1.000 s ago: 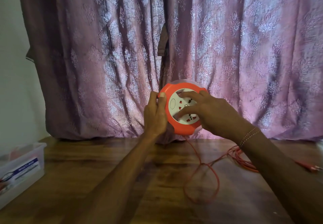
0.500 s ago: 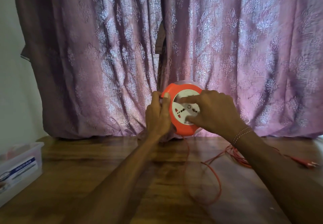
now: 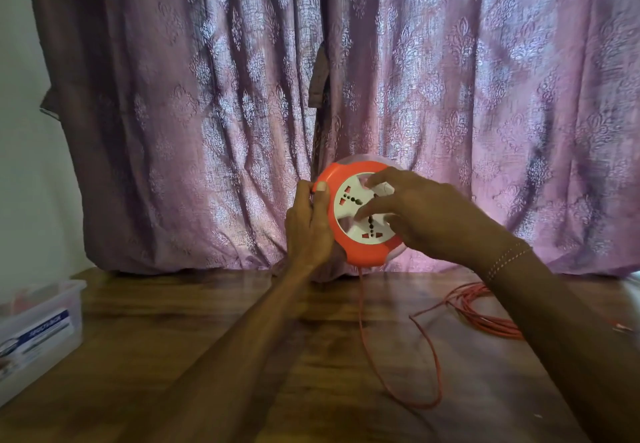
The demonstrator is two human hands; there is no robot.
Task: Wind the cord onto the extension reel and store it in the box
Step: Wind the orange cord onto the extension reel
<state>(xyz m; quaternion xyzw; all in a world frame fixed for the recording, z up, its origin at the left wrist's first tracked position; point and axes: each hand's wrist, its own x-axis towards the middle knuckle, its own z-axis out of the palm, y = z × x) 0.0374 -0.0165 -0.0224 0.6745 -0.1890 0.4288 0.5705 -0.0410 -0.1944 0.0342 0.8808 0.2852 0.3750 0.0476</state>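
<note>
An orange extension reel (image 3: 360, 252) with a white socket face is held upright above the wooden table (image 3: 173, 338). My left hand (image 3: 308, 228) grips its left rim, thumb on the front edge. My right hand (image 3: 422, 217) lies over the white socket face with its fingers curled into it. A thin orange cord (image 3: 426, 356) hangs from the reel's bottom, loops over the table and joins a loose bundle at the right, partly hidden by my right forearm.
A clear plastic box (image 3: 38, 325) with a blue label stands at the table's left edge. A purple patterned curtain (image 3: 346, 96) hangs right behind the reel. A white wall is at the far left.
The white socket face has turned under my right hand's fingers. The cord loop on the table has shifted and the bundle at the right has moved a little.
</note>
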